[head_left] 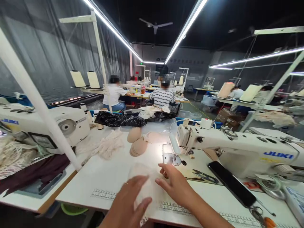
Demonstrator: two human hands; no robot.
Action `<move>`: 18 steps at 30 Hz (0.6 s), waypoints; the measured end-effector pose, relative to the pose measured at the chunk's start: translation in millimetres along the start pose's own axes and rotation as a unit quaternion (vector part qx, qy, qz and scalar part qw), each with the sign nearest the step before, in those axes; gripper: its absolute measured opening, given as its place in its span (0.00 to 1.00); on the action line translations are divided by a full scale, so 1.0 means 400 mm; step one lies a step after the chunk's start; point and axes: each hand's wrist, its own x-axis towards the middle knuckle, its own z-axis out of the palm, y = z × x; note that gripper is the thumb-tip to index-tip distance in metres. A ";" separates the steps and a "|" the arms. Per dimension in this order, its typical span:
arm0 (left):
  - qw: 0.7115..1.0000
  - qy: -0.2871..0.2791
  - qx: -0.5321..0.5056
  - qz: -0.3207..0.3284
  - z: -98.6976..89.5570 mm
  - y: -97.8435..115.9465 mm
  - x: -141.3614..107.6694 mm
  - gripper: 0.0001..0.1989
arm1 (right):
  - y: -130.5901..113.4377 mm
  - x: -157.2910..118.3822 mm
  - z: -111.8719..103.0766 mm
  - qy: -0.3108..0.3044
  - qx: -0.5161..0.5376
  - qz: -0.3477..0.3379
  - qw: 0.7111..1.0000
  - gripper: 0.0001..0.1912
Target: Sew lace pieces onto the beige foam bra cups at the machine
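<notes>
A thin, sheer whitish piece of fabric [144,190] lies on the white sewing table, hard to make out against the top. My left hand [129,199] is over its left side, thumb and fingers apart and slightly blurred. On the other side is my right hand [177,185], with a gap between thumb and index finger and the other fingers curled under. Nothing shows in its grasp. Just beyond it are the lit needle plate [172,159] and the sewing machine [220,142]. Oval beige pads [139,146] lie stacked farther back, beside crumpled cream lace [108,145].
Thread snips [205,176] and a black phone [231,183] lie right of my right hand. Ruler strips [174,208] run along the front edge. Black plastic bags [121,119] lie behind the table. A thread-stand pole [42,95] rises at left. Other people sit at machines ahead.
</notes>
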 end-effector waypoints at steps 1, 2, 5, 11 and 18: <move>0.997 0.024 0.004 -0.071 -0.013 -0.011 0.030 0.27 | -0.007 0.008 0.017 0.012 0.008 0.020 1.000 0.19; 0.990 0.037 0.009 -0.135 -0.024 -0.027 0.062 0.28 | -0.010 0.015 0.032 0.020 0.021 0.034 0.999 0.16; 0.972 0.006 -0.010 -0.234 -0.035 -0.076 0.141 0.22 | -0.016 0.035 0.065 0.037 0.058 0.050 0.996 0.09; 0.920 -0.001 -0.302 -0.252 -0.013 -0.040 0.173 0.17 | -0.017 0.035 0.070 0.073 0.155 0.008 0.985 0.06; 0.746 0.033 -0.538 -0.392 0.009 0.004 0.169 0.25 | 0.025 0.047 0.052 0.030 0.509 0.053 0.858 0.12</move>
